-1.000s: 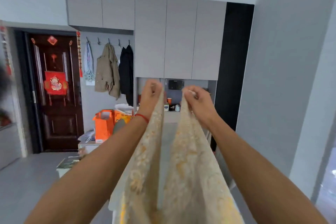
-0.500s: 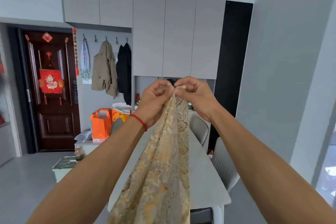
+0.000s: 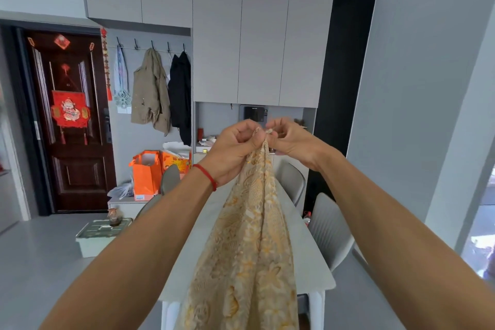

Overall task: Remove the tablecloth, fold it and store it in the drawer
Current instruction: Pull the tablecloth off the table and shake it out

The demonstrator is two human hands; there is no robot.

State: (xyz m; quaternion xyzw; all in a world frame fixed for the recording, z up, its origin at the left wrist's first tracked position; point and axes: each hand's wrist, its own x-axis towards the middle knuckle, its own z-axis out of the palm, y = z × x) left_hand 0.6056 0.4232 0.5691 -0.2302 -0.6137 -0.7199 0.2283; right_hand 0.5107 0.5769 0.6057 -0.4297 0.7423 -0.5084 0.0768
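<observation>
The tablecloth (image 3: 251,254) is beige lace with an orange floral pattern. It hangs folded lengthwise from my raised hands down past the bottom of the view. My left hand (image 3: 235,147), with a red string at the wrist, pinches its top corners. My right hand (image 3: 289,139) touches the left and pinches the same top edge. Below and behind the cloth lies the long white table (image 3: 308,249), bare. No drawer is identifiable.
Grey chairs (image 3: 329,228) line the table's right side, and others (image 3: 170,179) its left. Tall grey cabinets (image 3: 241,40) fill the far wall. Coats (image 3: 152,94) hang on hooks, orange bags (image 3: 147,174) stand beside a dark red door (image 3: 69,120), and a lidded box (image 3: 99,236) sits on the floor.
My hands were apart, each holding a corner. They came together, so the cloth now hangs doubled in one strip. The view has tipped down slightly.
</observation>
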